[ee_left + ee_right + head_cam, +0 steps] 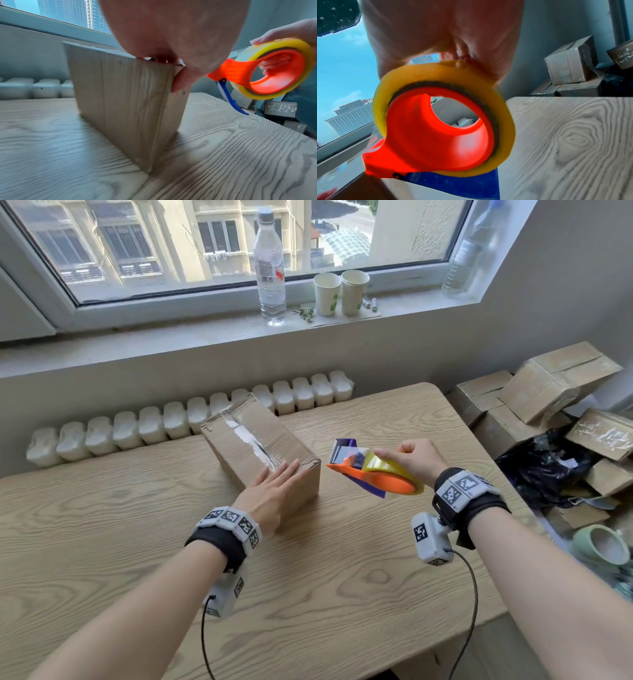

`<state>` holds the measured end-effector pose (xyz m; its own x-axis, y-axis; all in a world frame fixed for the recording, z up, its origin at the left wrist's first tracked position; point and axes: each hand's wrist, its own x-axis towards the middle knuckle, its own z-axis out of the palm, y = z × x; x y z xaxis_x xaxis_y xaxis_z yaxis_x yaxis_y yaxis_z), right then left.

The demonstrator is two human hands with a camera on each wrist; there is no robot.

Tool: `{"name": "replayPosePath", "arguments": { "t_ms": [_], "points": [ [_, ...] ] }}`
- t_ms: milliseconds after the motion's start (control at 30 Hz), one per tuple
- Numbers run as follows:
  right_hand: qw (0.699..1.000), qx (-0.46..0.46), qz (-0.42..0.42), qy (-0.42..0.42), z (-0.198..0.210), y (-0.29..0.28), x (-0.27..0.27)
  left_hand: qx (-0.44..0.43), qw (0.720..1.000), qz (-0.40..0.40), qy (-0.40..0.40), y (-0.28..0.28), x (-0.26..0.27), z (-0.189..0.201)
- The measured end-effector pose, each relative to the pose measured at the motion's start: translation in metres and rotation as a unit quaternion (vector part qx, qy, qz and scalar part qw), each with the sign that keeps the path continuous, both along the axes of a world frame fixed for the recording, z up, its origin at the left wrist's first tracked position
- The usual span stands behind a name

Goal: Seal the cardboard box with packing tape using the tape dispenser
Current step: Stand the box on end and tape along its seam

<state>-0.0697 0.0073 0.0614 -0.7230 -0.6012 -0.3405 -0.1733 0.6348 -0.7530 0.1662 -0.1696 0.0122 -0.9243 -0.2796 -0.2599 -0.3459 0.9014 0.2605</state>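
A closed cardboard box (239, 436) stands on the wooden table (342, 577), with a shiny strip of clear tape along its top seam. My left hand (270, 491) lies flat on the box's near top corner with straight fingers; in the left wrist view the thumb (181, 79) hangs over the box (123, 105) edge. To the right of the box, above the table, my right hand (411, 457) grips the orange tape dispenser (376, 477) with its yellowish tape roll (447, 119) and blue flap. A short tape end sticks out toward the box.
A radiator (171, 419) runs behind the table. On the windowsill stand a water bottle (270, 268) and two paper cups (340, 292). A heap of cardboard boxes (555, 385), a black bag (548, 467) and a green tape roll (603, 546) lie off the table's right edge.
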Motion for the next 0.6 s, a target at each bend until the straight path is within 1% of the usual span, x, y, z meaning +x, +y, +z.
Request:
{"name": "replayPosePath", "arguments": {
  "t_ms": [67, 233, 267, 333, 400, 467, 533, 600],
  "points": [
    [1.000, -0.002, 0.008, -0.006, 0.010, -0.006, 0.000, 0.017, 1.000, -0.005, 0.004, -0.004, 0.008, 0.002],
    [0.999, 0.001, 0.052, -0.002, 0.028, -0.021, 0.007, 0.015, 0.999, -0.029, 0.000, -0.009, 0.019, 0.009],
    [0.998, 0.005, 0.062, 0.000, 0.030, -0.024, 0.009, 0.021, 1.000, -0.017, 0.008, -0.009, 0.020, 0.009],
    [0.997, 0.008, 0.082, 0.004, 0.035, -0.029, 0.015, 0.037, 0.997, 0.035, 0.058, -0.009, 0.019, 0.014],
    [0.994, 0.009, 0.107, 0.020, 0.042, -0.035, 0.021, 0.055, 0.986, 0.082, 0.131, -0.011, 0.012, 0.029],
    [0.989, 0.017, 0.142, 0.046, 0.051, -0.043, 0.028, 0.075, 0.976, 0.100, 0.178, -0.014, 0.002, 0.053],
    [0.982, 0.017, 0.173, 0.070, 0.060, -0.052, 0.037, 0.088, 0.975, 0.099, 0.179, -0.016, -0.007, 0.076],
    [0.977, 0.013, 0.195, 0.089, 0.067, -0.059, 0.044, 0.097, 0.979, 0.079, 0.163, -0.015, -0.013, 0.094]
  ]
}}
